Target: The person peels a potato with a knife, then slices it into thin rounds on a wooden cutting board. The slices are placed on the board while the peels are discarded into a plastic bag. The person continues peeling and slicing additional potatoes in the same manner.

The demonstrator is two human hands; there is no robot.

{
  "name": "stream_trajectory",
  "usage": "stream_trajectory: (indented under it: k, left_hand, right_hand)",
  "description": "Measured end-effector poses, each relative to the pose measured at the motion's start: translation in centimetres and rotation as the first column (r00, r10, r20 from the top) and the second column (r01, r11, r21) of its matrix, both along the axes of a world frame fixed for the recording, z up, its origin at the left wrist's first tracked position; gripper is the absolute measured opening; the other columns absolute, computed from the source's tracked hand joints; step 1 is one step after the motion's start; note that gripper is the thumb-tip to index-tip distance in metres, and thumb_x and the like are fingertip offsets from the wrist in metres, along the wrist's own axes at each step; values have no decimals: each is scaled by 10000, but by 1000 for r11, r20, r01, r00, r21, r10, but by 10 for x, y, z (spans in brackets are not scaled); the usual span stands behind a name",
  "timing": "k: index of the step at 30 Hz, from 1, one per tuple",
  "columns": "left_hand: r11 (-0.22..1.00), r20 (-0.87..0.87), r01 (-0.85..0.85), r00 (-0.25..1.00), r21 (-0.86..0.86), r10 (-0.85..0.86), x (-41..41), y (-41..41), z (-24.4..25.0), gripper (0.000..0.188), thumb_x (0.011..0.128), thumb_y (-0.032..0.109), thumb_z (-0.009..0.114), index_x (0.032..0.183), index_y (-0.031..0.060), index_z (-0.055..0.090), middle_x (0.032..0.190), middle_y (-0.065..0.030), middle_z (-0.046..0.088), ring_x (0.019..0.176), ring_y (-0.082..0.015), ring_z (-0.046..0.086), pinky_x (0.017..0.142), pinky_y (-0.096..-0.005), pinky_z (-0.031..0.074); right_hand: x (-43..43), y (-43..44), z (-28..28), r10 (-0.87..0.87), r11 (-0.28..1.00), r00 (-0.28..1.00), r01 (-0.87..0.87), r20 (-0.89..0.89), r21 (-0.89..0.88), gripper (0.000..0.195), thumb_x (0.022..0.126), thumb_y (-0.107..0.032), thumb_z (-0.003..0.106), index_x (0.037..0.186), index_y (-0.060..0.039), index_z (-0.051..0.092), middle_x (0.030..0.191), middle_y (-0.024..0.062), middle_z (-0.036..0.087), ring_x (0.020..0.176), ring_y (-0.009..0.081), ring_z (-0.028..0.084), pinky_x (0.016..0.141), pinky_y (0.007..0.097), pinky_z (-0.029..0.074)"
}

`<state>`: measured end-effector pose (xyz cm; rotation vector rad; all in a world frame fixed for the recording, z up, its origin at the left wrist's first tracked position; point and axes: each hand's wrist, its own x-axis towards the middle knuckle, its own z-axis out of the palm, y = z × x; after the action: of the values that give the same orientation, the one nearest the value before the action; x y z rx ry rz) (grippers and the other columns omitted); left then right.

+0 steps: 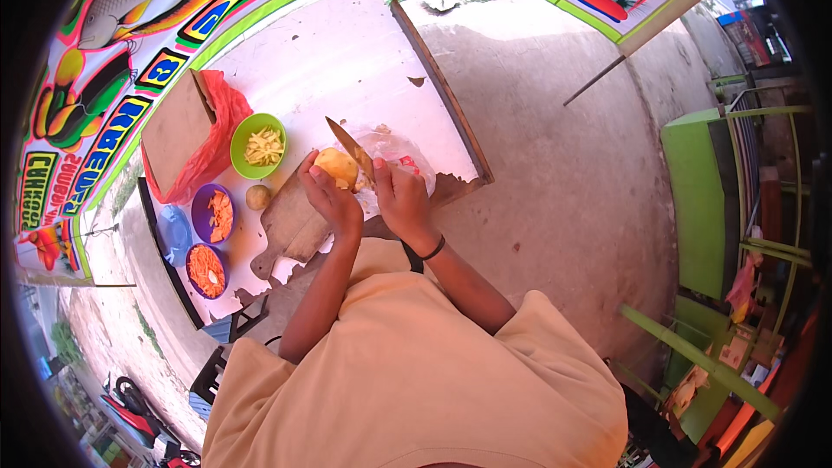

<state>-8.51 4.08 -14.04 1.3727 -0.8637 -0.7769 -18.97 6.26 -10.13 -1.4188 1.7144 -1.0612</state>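
My left hand (pixel 335 201) holds a peeled, yellowish potato (pixel 336 168) above the table. In my right hand (pixel 404 201) is a kitchen knife (pixel 348 142), its blade pointing away from me and lying close beside the potato. Below my hands are a clear plastic bag (pixel 416 149) with bits of peel about it and a worn wooden cutting board (pixel 292 227). An unpeeled round potato (pixel 258 197) rests left of the board. Beyond it stands a green bowl (pixel 238 166) of pale yellow strips.
Two purple bowls, one with orange pieces (pixel 221 216) and one with orange shreds (pixel 205 271), stand at the table's left beside a blue plastic item (pixel 173 234). A cardboard box (pixel 175 130) in a red plastic bag (pixel 227 104) is behind. The white tabletop (pixel 325 58) has ragged edges.
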Motion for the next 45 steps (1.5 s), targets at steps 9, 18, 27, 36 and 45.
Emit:
stream_trajectory:
  k: [9,18,27,36,45]
  left_hand:
    - [994,37,108,993,6,-108,12,5,-12,420,933,273,597,1234,67,389,1105,-75,512,930,-178,565,737,-265,496]
    - [862,-903,489,298,-134,-309,37,10,11,477,969,506,412,1129,71,523,1019,-141,605,742,-180,557,660,-279,503]
    - [888,-606,434,668,-153,-431,35,22,59,411,881,264,629,1191,39,480,1129,-152,585,783,-158,604,663,-237,521]
    - [941,51,315,949,-122,-311,37,37,107,669,647,25,827,1236,25,508,1043,-94,583,989,-189,591,869,-323,506]
    - [947,317,301,914,-115,-252,61,44,125,714,654,41,826,1301,22,524,1149,-118,541,1042,-205,554,879,-319,482]
  right_hand:
    - [-42,26,-68,110,973,869,4,-482,229,355,864,-384,634,1011,-61,617,735,165,649,726,375,650,642,487,507]
    - [-38,26,-79,91,986,909,-27,-407,162,384,852,-412,640,965,-48,595,768,194,656,744,391,647,628,487,508]
    - [-29,36,-66,167,944,886,-18,-432,328,425,850,-476,616,821,-52,607,710,198,644,724,402,642,636,499,493]
    - [-18,41,-47,172,945,949,-82,-264,318,409,836,-426,656,842,-17,636,740,210,646,753,409,636,659,470,491]
    - [-7,48,-36,154,963,988,-145,-20,226,344,853,-326,683,830,11,615,654,133,604,613,210,593,584,350,458]
